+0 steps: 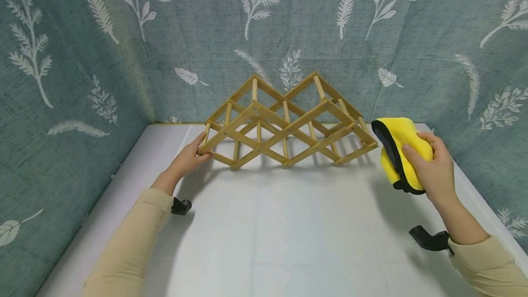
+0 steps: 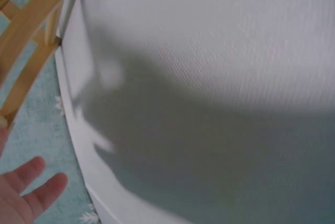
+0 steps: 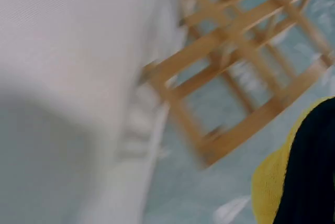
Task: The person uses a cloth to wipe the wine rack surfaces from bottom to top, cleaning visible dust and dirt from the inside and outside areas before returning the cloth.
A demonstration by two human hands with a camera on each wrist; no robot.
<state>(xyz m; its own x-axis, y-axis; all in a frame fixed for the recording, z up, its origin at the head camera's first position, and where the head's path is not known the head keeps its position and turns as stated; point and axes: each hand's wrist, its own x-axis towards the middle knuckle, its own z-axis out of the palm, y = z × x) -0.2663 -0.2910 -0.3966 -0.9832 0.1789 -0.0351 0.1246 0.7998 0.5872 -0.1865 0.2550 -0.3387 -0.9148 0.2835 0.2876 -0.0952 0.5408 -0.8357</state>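
Note:
A folding wooden lattice rack (image 1: 288, 129) stands at the back of the white table, its slats crossed in diamonds and joined by round dowels. My left hand (image 1: 190, 157) pinches its left end; in the left wrist view two fingers (image 2: 47, 195) stretch away from the wood. Off the rack's right end, my right hand (image 1: 442, 171) grips a folded yellow cloth with black edging (image 1: 406, 145), thumb on its face. The cloth is held above the table and apart from the rack. In the right wrist view the cloth (image 3: 269, 185) shows at lower right, and the rack is blurred.
The white tabletop (image 1: 288, 223) fills the foreground. Grey-green fabric walls with white leaf prints (image 1: 218, 22) enclose it at the back and both sides. Black wrist mounts (image 1: 181, 206) stick out beside each forearm. Shadows of the arms fall on the table.

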